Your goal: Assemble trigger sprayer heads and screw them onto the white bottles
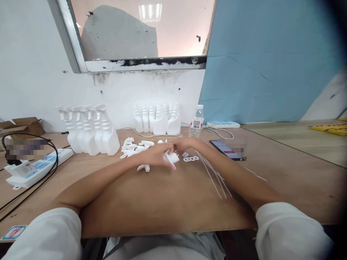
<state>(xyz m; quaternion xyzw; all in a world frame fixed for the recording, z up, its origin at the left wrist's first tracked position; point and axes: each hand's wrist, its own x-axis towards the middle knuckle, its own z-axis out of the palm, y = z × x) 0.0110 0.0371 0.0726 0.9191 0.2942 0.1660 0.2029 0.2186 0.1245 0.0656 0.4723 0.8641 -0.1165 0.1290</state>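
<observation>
Both my hands meet over the middle of the wooden table. My left hand is closed around a white plastic spray-trigger head. My right hand pinches the same part from above with its fingertips. Loose white trigger heads lie just behind my left hand, and one more sits under my left wrist. Small white rings lie right of the hands. Thin white dip tubes lie under my right forearm.
Assembled white spray bottles stand at the back left, headless white bottles at the back centre. A water bottle, a phone and a power strip sit at the right. Another power strip with black cables lies at the left.
</observation>
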